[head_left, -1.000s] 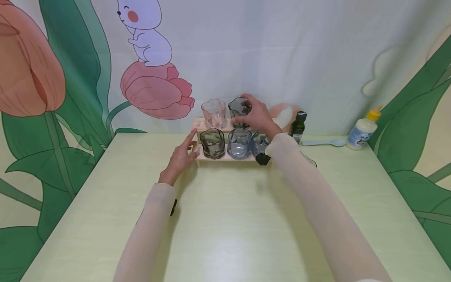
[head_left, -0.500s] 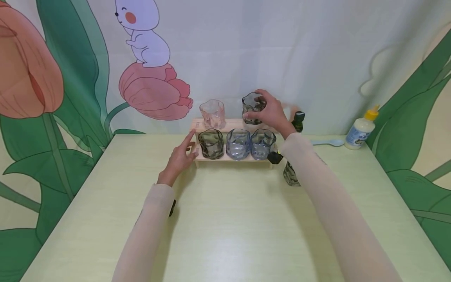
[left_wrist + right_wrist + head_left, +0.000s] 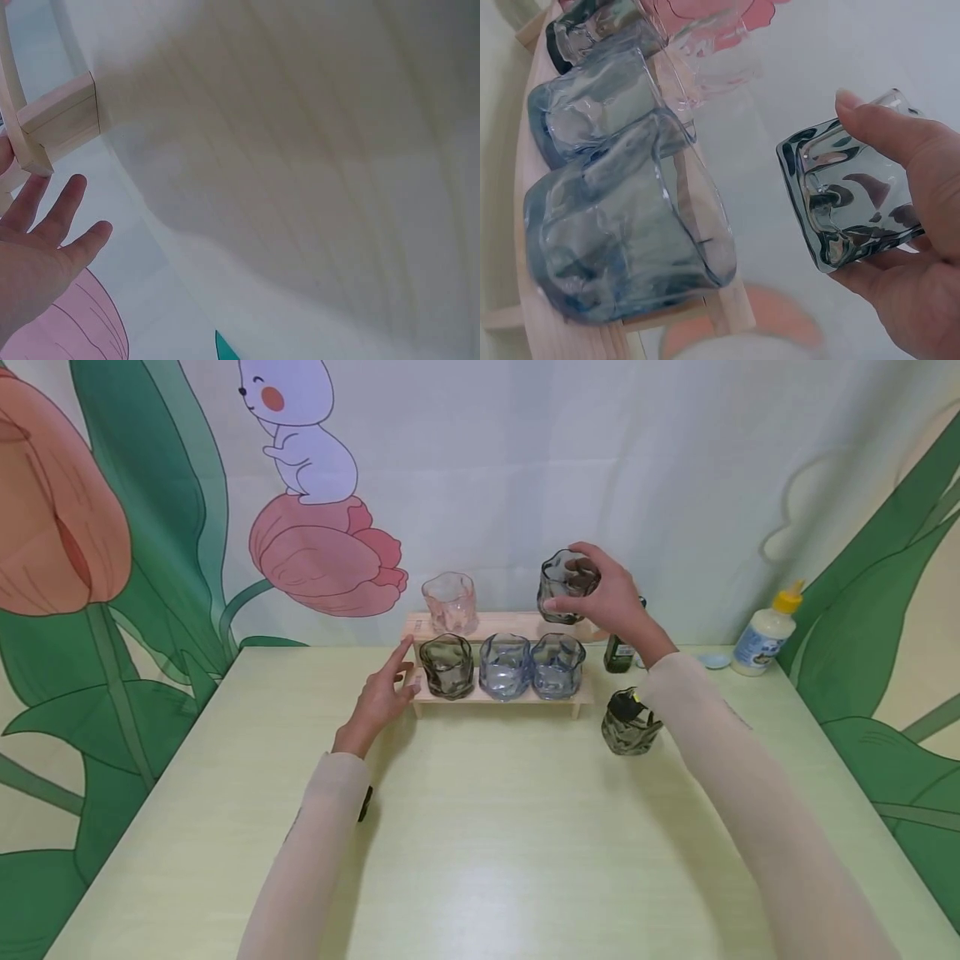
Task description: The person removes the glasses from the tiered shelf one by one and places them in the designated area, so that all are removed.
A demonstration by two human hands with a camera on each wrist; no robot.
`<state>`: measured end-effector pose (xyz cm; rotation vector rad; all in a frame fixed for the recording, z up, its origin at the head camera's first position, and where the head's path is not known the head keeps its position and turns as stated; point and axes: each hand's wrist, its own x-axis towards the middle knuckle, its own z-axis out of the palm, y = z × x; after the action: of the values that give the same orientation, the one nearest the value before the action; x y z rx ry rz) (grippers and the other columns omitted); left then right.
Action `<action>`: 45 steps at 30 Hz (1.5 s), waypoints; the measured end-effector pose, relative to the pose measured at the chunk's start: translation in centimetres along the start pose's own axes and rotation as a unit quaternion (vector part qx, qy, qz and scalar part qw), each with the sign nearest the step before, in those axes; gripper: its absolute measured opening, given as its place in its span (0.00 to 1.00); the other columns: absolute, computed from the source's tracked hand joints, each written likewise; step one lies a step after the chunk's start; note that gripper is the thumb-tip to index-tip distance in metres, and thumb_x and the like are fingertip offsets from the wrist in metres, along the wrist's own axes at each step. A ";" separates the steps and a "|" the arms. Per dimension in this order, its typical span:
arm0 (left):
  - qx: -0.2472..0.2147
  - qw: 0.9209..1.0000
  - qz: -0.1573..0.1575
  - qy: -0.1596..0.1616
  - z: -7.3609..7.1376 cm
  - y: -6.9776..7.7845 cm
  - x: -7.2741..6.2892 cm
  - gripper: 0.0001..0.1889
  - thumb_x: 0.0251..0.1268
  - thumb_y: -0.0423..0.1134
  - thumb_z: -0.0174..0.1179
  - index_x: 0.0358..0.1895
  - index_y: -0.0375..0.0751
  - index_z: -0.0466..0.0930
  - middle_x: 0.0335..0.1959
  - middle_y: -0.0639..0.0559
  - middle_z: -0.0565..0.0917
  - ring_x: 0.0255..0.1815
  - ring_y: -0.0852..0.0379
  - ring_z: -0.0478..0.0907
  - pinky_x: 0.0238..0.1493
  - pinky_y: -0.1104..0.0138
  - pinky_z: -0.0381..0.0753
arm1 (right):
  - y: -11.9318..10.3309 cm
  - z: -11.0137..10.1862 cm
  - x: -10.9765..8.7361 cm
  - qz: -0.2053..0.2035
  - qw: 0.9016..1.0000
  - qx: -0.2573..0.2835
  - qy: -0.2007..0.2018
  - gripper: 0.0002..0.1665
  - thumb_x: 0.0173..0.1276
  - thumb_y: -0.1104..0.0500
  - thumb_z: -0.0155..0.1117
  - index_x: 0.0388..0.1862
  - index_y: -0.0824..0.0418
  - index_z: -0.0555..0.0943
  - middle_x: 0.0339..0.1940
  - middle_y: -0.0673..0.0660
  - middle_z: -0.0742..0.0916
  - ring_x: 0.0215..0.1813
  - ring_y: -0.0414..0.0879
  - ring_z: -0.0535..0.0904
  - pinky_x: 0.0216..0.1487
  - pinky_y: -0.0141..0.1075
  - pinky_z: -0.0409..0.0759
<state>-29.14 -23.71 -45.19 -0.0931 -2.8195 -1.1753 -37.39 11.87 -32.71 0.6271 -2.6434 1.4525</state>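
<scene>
My right hand (image 3: 618, 606) grips a smoky grey glass (image 3: 555, 589) between thumb and fingers, above the right end of the rack's upper tier. In the right wrist view this glass (image 3: 847, 199) is apart from the rack. My left hand (image 3: 378, 702) touches the left end of the two-tier wooden rack (image 3: 498, 625); the left wrist view shows its fingers (image 3: 64, 206) extended by the wood. A pink glass (image 3: 450, 603) stands on the upper tier. Along the lower tier stand an olive-grey glass (image 3: 447, 668) and two blue glasses (image 3: 505, 668).
Right of the rack, a dark glass (image 3: 628, 737) stands on the table (image 3: 480, 827), partly hidden by the right wrist's camera. Behind it are a dark bottle (image 3: 618, 657), a pale blue spoon (image 3: 716, 661) and a yellow-capped white bottle (image 3: 761, 642). A printed curtain (image 3: 480, 485) hangs behind.
The right hand has lifted the grey glass from beside the pink one and carried it right along the upper tier. The left hand has stayed at the rack's left end.
</scene>
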 end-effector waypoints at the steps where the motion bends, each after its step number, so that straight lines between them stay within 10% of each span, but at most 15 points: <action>1: 0.000 1.000 0.000 0.000 0.0 0.0 0.0 0.45 0.72 0.32 0.58 0.81 0.66 0.42 0.71 0.39 0.73 0.71 0.32 0.70 0.67 0.42 0.71 | 0.0 -0.2 -0.3 -0.003 1.000 0.003 0.001 0.55 0.56 0.49 0.80 0.79 0.50 0.60 0.71 0.59 0.76 0.70 0.55 0.73 0.67 0.51 0.74; 25: 0.009 1.000 0.006 0.002 -0.1 -0.1 0.0 0.45 0.72 0.32 0.57 0.82 0.65 0.41 0.71 0.39 0.73 0.70 0.33 0.71 0.65 0.43 0.73 | 2.7 -2.8 -5.9 -0.012 1.000 -0.014 0.024 0.48 0.58 0.51 0.79 0.75 0.47 0.65 0.64 0.56 0.79 0.64 0.52 0.77 0.55 0.38 0.77; 37: 0.000 1.000 0.015 0.005 0.0 0.0 -0.2 0.45 0.72 0.32 0.58 0.82 0.64 0.42 0.70 0.38 0.74 0.69 0.32 0.71 0.62 0.42 0.75 | 4.4 -4.4 -8.7 0.016 0.999 -0.018 0.044 0.50 0.57 0.53 0.79 0.76 0.48 0.64 0.65 0.59 0.78 0.69 0.57 0.74 0.65 0.54 0.72; 45: 0.003 1.000 0.013 0.004 0.1 0.0 -0.1 0.44 0.72 0.32 0.57 0.82 0.64 0.42 0.70 0.38 0.74 0.69 0.33 0.72 0.63 0.42 0.74 | 6.0 -5.6 -10.6 0.049 0.998 -0.006 0.049 0.52 0.59 0.55 0.77 0.78 0.49 0.60 0.69 0.59 0.76 0.71 0.57 0.74 0.51 0.23 0.74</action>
<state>-29.03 -23.64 -45.21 -0.1228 -2.8067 -1.1591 -30.68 22.69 -36.97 0.4182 -2.6392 1.4518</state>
